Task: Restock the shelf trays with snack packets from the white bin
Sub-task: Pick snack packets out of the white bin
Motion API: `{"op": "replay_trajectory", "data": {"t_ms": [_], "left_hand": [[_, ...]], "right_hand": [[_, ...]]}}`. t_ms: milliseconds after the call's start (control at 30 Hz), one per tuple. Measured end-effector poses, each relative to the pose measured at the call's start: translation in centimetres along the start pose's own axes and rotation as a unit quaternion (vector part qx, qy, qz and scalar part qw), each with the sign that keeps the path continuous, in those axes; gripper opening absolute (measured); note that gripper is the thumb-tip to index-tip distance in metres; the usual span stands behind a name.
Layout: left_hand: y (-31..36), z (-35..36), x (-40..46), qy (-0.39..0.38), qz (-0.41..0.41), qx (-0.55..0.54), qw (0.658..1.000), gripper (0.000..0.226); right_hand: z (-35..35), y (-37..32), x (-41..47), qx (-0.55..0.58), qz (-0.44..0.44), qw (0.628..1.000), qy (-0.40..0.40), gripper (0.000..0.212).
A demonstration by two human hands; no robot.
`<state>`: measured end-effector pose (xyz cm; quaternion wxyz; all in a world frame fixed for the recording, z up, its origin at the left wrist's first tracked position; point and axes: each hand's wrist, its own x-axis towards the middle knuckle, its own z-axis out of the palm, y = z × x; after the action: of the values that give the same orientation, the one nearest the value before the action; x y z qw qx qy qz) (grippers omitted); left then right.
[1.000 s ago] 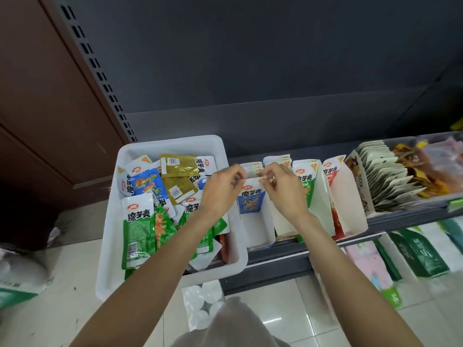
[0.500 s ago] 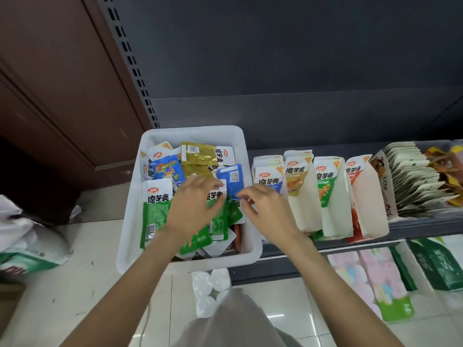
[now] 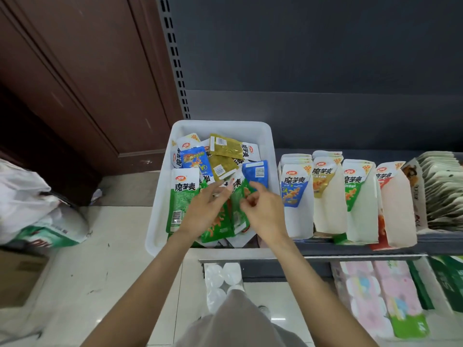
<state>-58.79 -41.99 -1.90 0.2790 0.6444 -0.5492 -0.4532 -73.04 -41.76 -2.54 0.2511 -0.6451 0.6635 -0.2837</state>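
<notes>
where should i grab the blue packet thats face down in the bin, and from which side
Pinch the blue packet by its far, upper edge, coming down from above. It lies barcode side up on top of the heap in the white bin, and that end is bare, while the right hand and green packets crowd its near corner. Probably an easy lift.

A shop: slotted metal shelving holds trays of snack packets.

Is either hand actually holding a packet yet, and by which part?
Cannot tell. Both the left hand and right hand hover over the green packets in the bin; no clear grip shows.
</notes>
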Motion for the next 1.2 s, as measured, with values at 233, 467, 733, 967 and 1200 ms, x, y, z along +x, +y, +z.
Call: {"op": "replay_trajectory", "data": {"t_ms": [233,467,733,967,1200], "left_hand": [[1.4,1.4,-0.6,0.024,-0.049,-0.305,0.951,0.021],[2.3,0.9,-0.2,0.041,0.034,-0.216,0.975,0.018],[9.4,6.4,-0.1,-0.116,0.235,-0.118,0.958,0.024],[15.2,15.6,2.3,-0.116,0.292,-0.037,0.949,0.019],[16.2,20.3,5.8,-0.055,0.275,0.133,0.951,0.017]], "right_hand": [[0.4,-0.3,-3.1,0.005,-0.140,0.989,0.055,0.022],[-3.0,0.9,-2.9,0.060,-0.072,0.989,0.111,0.028],[-14.4,3.5,-1.7,0.139,-0.030,0.984,0.106,0.088],[-23.1,9.9,-0.5,-0.075,-0.087,0.982,0.149,0.039],[-23.0,16.6,3.0,-0.120,-0.091,0.982,0.113,0.034]]}}
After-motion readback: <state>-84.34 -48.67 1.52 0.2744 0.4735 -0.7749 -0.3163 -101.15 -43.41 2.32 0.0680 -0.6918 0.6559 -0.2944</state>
